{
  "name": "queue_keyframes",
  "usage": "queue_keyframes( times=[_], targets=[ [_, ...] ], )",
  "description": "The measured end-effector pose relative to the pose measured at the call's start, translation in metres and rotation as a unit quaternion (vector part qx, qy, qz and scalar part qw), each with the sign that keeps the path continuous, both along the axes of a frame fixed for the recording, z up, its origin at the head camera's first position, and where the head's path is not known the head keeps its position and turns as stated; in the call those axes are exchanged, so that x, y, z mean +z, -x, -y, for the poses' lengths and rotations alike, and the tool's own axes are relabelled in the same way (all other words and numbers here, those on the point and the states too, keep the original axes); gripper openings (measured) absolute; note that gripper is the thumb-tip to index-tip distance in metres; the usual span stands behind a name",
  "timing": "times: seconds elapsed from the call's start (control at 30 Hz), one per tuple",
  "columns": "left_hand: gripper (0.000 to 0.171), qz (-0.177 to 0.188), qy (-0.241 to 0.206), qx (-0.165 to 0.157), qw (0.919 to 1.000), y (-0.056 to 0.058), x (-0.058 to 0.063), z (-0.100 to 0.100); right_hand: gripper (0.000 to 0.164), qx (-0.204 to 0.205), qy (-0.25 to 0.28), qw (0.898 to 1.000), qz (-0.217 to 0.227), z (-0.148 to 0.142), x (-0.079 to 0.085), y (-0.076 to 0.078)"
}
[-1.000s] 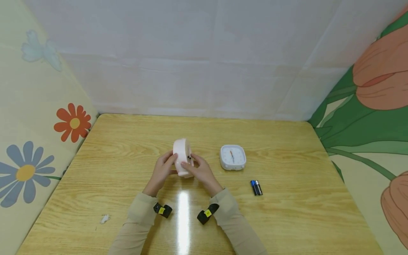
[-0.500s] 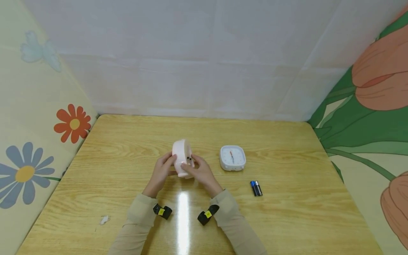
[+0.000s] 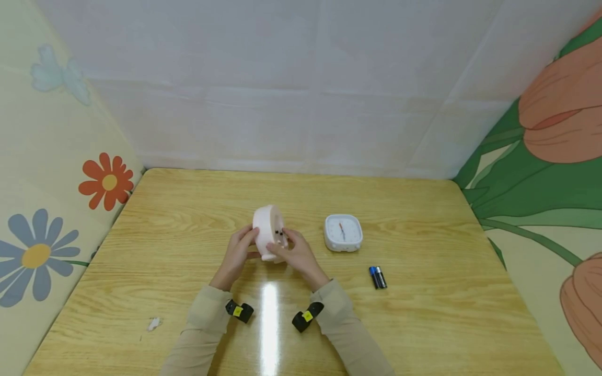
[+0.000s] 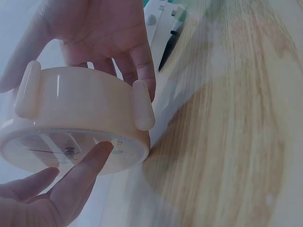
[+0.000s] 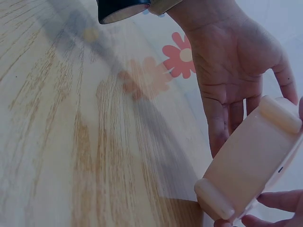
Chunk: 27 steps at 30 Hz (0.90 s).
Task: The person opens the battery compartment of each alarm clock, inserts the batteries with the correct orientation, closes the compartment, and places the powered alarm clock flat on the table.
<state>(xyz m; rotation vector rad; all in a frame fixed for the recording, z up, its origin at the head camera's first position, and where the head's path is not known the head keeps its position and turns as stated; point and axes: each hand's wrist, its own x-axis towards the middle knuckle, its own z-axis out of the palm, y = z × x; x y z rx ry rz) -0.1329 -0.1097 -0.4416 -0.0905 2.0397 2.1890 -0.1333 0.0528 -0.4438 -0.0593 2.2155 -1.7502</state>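
Note:
Both hands hold a pale pink round alarm clock (image 3: 264, 230) on its edge, near the middle of the table. Its dial faces left, and its back, with small dark spots, faces right. My left hand (image 3: 235, 255) grips the dial side; in the left wrist view its fingertips (image 4: 102, 151) touch the dial cover. On the back side, my right hand (image 3: 299, 257) holds the clock with the thumb on the rim and fingers at the back. Two stubby feet show on the clock (image 5: 253, 156) in the right wrist view. Part of the back is hidden by the right fingers.
A white square alarm clock (image 3: 343, 233) lies face up to the right of the hands. Two batteries (image 3: 378, 277) lie side by side nearer the right front. A small white scrap (image 3: 154, 324) is at the front left of the wooden table (image 3: 447, 313).
The pink alarm clock has turned slightly in the hands, so a little more of its back shows. The hands stay in nearly the same place.

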Motion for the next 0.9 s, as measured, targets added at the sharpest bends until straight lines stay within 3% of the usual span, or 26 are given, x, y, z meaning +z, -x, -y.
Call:
queue_keyframes(
  times=[0.23, 0.9],
  targets=[
    [0.042, 0.004, -0.027, 0.015, 0.9995, 0.0000, -0.0010, -0.0006, 0.070, 0.001, -0.001, 1.000, -0.011, -0.0008, -0.0020, -0.0001],
    [0.042, 0.007, -0.103, 0.004, 0.9947, 0.0002, -0.0075, 0.0018, 0.069, -0.002, -0.043, 0.997, -0.059, -0.0026, -0.0038, -0.0009]
  ],
)
